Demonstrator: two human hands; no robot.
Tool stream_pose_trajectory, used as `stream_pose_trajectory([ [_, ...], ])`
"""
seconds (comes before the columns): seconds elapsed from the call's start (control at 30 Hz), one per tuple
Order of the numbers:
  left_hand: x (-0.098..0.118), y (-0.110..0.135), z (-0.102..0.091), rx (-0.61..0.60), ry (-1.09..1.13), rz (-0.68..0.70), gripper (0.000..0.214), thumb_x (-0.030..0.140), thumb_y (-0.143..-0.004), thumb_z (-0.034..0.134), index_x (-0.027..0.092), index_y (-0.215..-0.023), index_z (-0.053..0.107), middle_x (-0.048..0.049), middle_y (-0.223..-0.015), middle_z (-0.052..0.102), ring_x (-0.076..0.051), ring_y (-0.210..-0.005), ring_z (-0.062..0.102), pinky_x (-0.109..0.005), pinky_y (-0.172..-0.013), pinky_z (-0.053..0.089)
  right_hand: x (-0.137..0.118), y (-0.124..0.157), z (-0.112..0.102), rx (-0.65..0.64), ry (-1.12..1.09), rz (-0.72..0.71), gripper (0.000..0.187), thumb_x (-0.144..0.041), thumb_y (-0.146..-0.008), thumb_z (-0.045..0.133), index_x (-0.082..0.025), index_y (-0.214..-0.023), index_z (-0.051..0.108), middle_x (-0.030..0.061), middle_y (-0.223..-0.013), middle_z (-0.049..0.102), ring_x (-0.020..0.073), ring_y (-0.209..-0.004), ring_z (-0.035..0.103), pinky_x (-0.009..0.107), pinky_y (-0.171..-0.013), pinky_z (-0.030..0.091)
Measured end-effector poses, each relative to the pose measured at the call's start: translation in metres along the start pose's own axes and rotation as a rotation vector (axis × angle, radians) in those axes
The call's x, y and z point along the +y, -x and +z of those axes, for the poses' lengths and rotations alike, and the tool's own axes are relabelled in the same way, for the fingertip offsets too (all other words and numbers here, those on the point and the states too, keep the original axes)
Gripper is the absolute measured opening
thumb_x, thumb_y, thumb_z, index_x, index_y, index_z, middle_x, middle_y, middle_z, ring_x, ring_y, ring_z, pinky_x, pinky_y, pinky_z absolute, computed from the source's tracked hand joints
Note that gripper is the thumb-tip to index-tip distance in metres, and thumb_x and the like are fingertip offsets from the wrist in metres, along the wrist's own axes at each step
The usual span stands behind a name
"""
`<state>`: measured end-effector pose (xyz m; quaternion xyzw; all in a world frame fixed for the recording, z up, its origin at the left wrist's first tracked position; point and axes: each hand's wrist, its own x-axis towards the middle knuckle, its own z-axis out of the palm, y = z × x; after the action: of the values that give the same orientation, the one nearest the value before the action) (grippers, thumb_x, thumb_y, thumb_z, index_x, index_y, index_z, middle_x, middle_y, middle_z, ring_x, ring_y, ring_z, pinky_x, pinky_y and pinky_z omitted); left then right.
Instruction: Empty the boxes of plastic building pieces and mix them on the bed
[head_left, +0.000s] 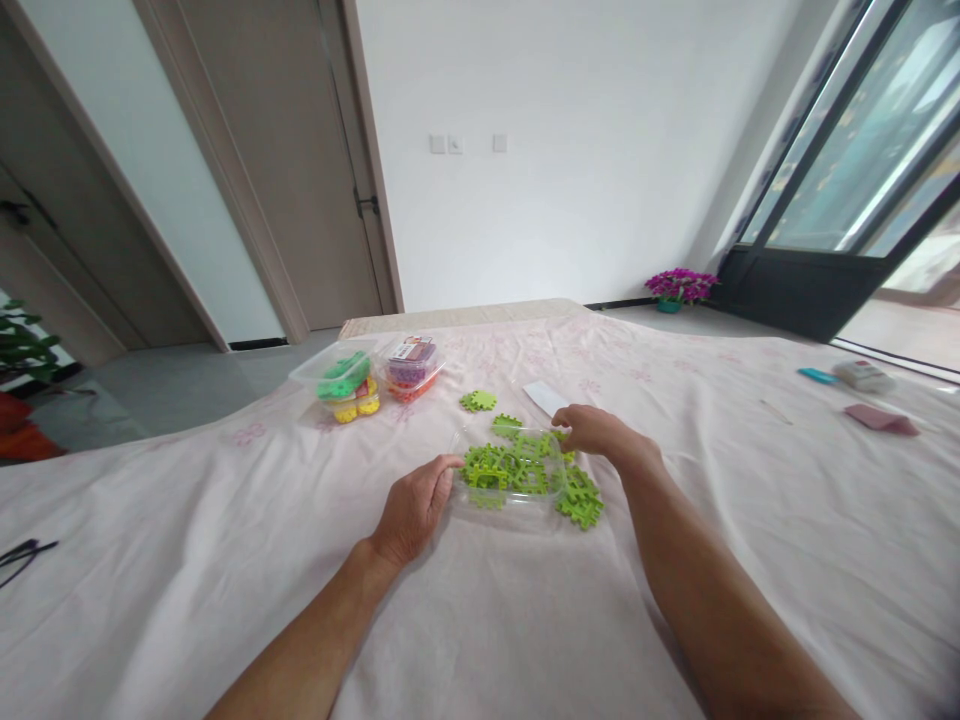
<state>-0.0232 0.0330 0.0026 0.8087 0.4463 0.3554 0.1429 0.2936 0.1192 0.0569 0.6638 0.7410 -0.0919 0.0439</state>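
Observation:
A clear plastic container point(517, 510) stands before me with several lime-green toothed plastic pieces point(525, 472) in it. My left hand point(417, 508) is closed on its left rim, thumb on top. My right hand point(596, 432) is at the container's far right corner, its fingers curled down by a green piece; what they pinch, if anything, is hidden. More green gear-shaped pieces point(580, 500) lie against the container's right side. Beyond it are a small green piece point(507, 425) and a green gear point(478, 401). A white paper strip point(544, 398) lies just past my right fingers.
At the back left are a clear tub point(341, 385) with green and yellow pieces and another tub point(410, 368) with purple and orange ones. A pink cloth point(881, 419), a blue item point(817, 376) and a pale box point(862, 377) lie far right. Dark-framed glasses point(26, 556) lie left.

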Motion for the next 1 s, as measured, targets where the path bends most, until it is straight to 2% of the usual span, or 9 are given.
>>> stream_pose_trajectory([
  [0.23, -0.002, 0.001, 0.001, -0.004, 0.008, -0.004, 0.033, 0.03, -0.101, 0.032, 0.024, -0.12, 0.059, -0.0029, -0.105, 0.072, -0.014, -0.086, 0.069, -0.025, -0.078, 0.051, -0.001, -0.001, 0.001, 0.059, -0.027, -0.003, 0.039, -0.011, -0.071, 0.064, -0.018, -0.108, 0.072, 0.0095, -0.11, 0.069, 0.0218, -0.098, 0.063, 0.028, -0.079, 0.045],
  [0.33, -0.003, 0.001, 0.001, -0.005, 0.016, -0.005, 0.033, 0.03, -0.101, 0.032, 0.025, -0.12, 0.059, -0.0029, -0.106, 0.072, -0.014, -0.086, 0.069, -0.025, -0.078, 0.051, 0.0, -0.001, 0.002, 0.076, -0.037, 0.019, 0.037, -0.008, -0.072, 0.059, -0.018, -0.105, 0.073, 0.0093, -0.109, 0.07, 0.021, -0.095, 0.064, 0.027, -0.078, 0.045],
  [0.6, 0.0, 0.0, 0.0, -0.002, 0.003, -0.007, 0.033, 0.031, -0.101, 0.032, 0.024, -0.118, 0.06, -0.0027, -0.1, 0.073, -0.014, -0.083, 0.069, -0.024, -0.077, 0.051, 0.002, -0.004, 0.005, 0.039, -0.046, 0.1, 0.035, -0.017, -0.072, 0.063, -0.024, -0.105, 0.072, 0.0088, -0.113, 0.068, 0.0221, -0.096, 0.064, 0.028, -0.075, 0.045],
  [0.73, 0.001, 0.0, -0.001, -0.004, 0.005, -0.005, 0.034, 0.032, -0.101, 0.031, 0.024, -0.118, 0.06, -0.003, -0.098, 0.073, -0.015, -0.083, 0.068, -0.024, -0.076, 0.051, -0.001, -0.001, 0.003, 0.061, -0.029, 0.091, 0.036, -0.012, -0.072, 0.058, -0.024, -0.103, 0.073, 0.0078, -0.112, 0.069, 0.0214, -0.097, 0.064, 0.028, -0.075, 0.044],
  [1.0, -0.001, 0.0, 0.0, -0.021, 0.016, -0.012, 0.035, 0.033, -0.102, 0.03, 0.024, -0.118, 0.059, -0.0038, -0.103, 0.072, -0.015, -0.084, 0.068, -0.026, -0.079, 0.051, -0.007, 0.005, -0.003, 0.065, -0.02, 0.079, 0.031, -0.015, -0.067, 0.063, -0.026, -0.094, 0.073, 0.0052, -0.103, 0.071, 0.0211, -0.09, 0.065, 0.026, -0.067, 0.043],
])
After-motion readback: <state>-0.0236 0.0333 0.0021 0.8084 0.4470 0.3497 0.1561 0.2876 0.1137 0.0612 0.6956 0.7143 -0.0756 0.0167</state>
